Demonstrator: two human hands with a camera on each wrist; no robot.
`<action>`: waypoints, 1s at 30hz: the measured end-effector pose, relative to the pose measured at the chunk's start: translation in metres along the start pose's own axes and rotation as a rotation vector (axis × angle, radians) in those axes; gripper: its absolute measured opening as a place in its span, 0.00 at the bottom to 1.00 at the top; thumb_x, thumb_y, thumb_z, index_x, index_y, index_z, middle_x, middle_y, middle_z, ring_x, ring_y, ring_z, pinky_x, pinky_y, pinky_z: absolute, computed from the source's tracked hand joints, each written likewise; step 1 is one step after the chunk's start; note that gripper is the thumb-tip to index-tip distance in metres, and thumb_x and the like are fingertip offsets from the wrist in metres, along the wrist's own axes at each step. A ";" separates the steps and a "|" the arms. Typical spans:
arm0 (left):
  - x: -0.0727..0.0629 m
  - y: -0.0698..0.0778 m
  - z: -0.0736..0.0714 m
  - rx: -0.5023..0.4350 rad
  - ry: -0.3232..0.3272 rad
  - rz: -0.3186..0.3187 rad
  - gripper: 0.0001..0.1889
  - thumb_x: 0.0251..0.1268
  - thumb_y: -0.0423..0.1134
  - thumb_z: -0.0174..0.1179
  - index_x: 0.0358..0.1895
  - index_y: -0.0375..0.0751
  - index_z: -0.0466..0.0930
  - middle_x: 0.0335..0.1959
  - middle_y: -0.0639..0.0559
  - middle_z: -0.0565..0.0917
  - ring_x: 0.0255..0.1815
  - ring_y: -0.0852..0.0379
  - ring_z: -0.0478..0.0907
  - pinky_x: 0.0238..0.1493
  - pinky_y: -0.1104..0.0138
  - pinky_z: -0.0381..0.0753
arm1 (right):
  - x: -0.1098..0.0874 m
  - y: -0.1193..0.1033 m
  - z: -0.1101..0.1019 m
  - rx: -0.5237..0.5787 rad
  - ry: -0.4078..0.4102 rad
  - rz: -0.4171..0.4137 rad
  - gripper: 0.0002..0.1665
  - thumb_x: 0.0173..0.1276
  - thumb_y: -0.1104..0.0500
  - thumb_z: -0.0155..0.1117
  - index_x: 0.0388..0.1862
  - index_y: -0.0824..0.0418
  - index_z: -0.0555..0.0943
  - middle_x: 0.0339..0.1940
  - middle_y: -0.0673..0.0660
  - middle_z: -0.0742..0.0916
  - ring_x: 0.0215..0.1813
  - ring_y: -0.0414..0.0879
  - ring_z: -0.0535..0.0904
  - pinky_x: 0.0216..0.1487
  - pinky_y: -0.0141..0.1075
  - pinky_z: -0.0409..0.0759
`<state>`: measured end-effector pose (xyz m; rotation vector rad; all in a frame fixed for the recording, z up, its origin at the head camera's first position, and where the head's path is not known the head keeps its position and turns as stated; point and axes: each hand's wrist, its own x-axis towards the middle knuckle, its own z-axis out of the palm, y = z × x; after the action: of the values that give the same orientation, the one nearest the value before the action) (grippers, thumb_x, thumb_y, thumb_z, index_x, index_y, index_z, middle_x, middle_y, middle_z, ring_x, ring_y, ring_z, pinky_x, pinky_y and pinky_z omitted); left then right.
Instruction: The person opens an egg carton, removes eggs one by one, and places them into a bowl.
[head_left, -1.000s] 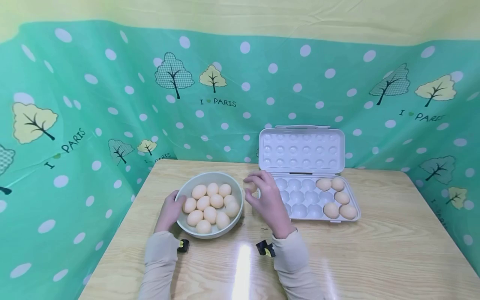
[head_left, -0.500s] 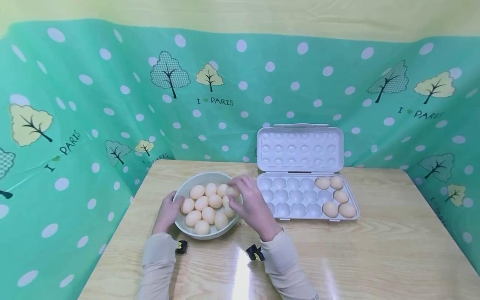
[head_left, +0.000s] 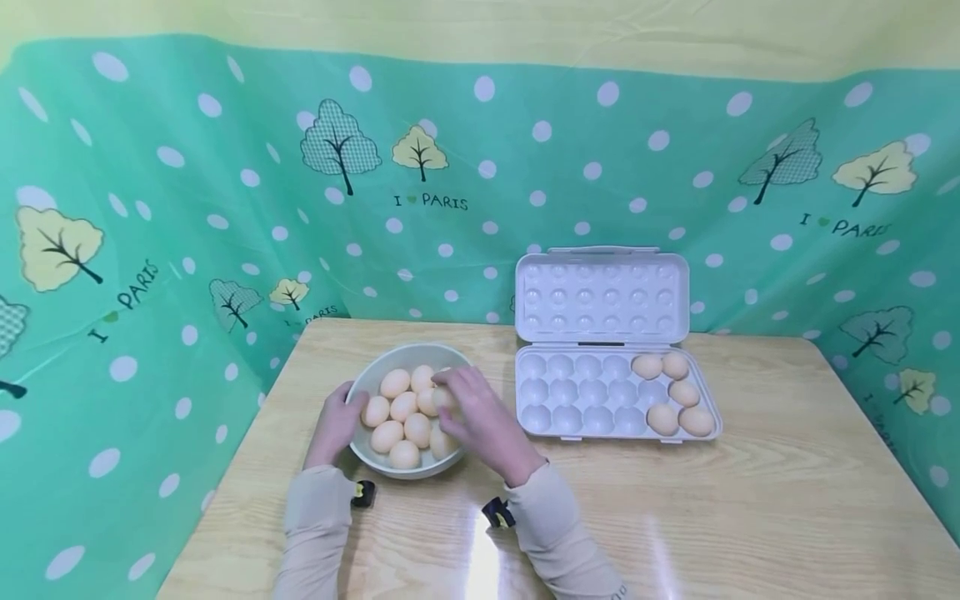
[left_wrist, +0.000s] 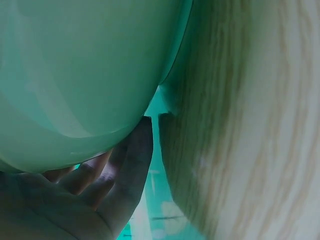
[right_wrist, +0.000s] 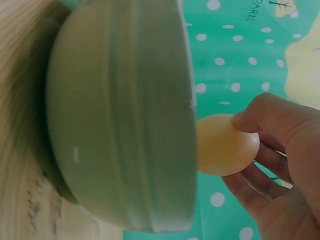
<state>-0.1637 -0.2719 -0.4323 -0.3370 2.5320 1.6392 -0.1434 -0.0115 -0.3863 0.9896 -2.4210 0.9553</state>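
Observation:
A pale green bowl (head_left: 411, 473) with several light-brown eggs (head_left: 403, 454) in it stands on the table. My left hand (head_left: 333, 429) grips the bowl's left side. In the left wrist view its fingers (left_wrist: 132, 170) reach round the curved outer wall. Over the right part of the bowl, my right hand (head_left: 483, 418) pinches one egg (right_wrist: 226, 146) between thumb and fingertips. In the right wrist view that egg shows at rim height, its far end hidden behind the bowl wall.
An open white plastic egg carton (head_left: 567, 418) lies right of the bowl, its dimpled lid (head_left: 602, 312) raised against the curtain. Several eggs (head_left: 663, 419) sit in its right-hand cups. The wooden table (head_left: 735, 508) ends at a green dotted curtain (head_left: 420, 275).
My right hand has moved left with its egg, from the gap between carton and bowl to over the bowl's right part. The left hand has kept its hold on the bowl.

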 end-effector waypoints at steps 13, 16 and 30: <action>0.000 0.002 0.000 -0.007 -0.002 -0.007 0.27 0.78 0.42 0.41 0.73 0.31 0.60 0.71 0.30 0.66 0.72 0.35 0.65 0.72 0.45 0.67 | -0.001 0.000 0.012 -0.017 -0.071 -0.025 0.21 0.62 0.65 0.68 0.55 0.61 0.78 0.52 0.53 0.82 0.57 0.45 0.76 0.63 0.30 0.77; -0.001 0.002 -0.001 0.000 -0.006 -0.013 0.27 0.78 0.42 0.40 0.73 0.30 0.59 0.71 0.29 0.66 0.72 0.34 0.65 0.71 0.45 0.67 | -0.002 0.000 0.014 -0.021 -0.075 -0.038 0.20 0.61 0.65 0.68 0.53 0.62 0.79 0.51 0.53 0.82 0.56 0.44 0.76 0.62 0.29 0.77; 0.000 0.000 -0.001 0.008 -0.002 -0.004 0.27 0.78 0.41 0.40 0.73 0.29 0.59 0.71 0.28 0.66 0.71 0.33 0.65 0.71 0.44 0.68 | -0.005 0.000 0.027 -0.057 -0.092 -0.063 0.14 0.61 0.65 0.68 0.47 0.59 0.82 0.49 0.50 0.81 0.54 0.43 0.75 0.58 0.28 0.78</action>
<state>-0.1634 -0.2730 -0.4314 -0.3391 2.5339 1.6266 -0.1418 -0.0277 -0.4080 1.1052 -2.4613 0.8317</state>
